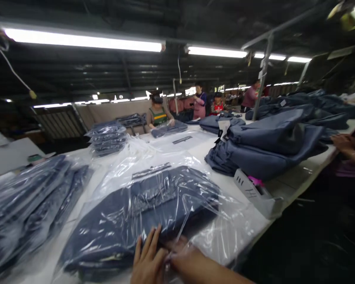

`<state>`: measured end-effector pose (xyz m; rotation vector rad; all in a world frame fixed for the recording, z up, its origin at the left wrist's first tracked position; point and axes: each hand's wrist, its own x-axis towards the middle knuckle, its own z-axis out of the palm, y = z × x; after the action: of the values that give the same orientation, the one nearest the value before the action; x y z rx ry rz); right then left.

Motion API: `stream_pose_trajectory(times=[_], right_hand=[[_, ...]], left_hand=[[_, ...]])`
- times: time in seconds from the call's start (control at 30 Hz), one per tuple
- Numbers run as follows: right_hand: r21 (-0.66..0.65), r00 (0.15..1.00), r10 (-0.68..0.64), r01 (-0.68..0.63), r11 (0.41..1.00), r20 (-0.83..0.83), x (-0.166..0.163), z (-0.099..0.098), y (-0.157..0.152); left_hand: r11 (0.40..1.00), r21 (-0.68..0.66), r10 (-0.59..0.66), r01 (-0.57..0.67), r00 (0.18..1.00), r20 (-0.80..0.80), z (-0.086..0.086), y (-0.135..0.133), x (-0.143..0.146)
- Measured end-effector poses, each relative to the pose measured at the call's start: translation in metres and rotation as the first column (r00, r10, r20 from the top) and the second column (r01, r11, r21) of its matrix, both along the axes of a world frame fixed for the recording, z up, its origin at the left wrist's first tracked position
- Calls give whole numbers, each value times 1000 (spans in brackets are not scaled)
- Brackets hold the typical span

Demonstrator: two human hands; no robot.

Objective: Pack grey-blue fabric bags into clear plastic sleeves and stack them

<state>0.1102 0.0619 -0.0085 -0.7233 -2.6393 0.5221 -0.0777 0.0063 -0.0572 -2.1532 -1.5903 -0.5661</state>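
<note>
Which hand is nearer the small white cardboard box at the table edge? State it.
Right. The right hand lies at the bagged garment's near edge, on the side toward the white box; the left hand rests farther left on the bag.

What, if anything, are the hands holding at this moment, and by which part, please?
The left hand lies flat on the near edge of the bagged blue garment. The right hand is at the bag's open end; its grip cannot be told.

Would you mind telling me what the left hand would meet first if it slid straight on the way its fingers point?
The left hand lies flat with fingers pointing away, up the table. Going on, it would probably stay on the bagged dark garment it presses, then reach the bag's sealing strip; depth is hard to judge.
</note>
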Motion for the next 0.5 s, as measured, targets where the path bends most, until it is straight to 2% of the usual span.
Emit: stream_pose_trajectory(times=[0.07, 0.13, 0.17, 0.27, 0.33, 0.4, 0.5], right_hand=[[-60, 991, 124, -121, 991, 42, 9, -6, -21], [-59, 983, 182, -182, 982, -2, 19, 3, -28], [-22, 984, 166, -168, 986, -70, 22, 12, -26], [176, 954, 34, 20, 984, -297, 23, 42, 6], [304, 952, -63, 158, 940, -300, 20, 50, 39], [376, 955, -200, 272, 886, -220, 17, 41, 69], [389, 929, -357, 365, 846, -97, 19, 7, 95]], left_hand=[[999, -52, -2, 5, 998, 61, 6, -10, 7], [997, -82, 19, -10, 993, 113, 7, -9, 14], [996, -86, 31, -20, 991, 129, 5, -8, 17], [995, -89, 65, -53, 989, 134, -3, -5, 23], [992, -105, 84, -72, 990, 112, -3, -7, 25], [988, -135, 85, -70, 991, 105, 3, -10, 25], [981, -195, 11, 8, 995, 95, 23, -15, 20]])
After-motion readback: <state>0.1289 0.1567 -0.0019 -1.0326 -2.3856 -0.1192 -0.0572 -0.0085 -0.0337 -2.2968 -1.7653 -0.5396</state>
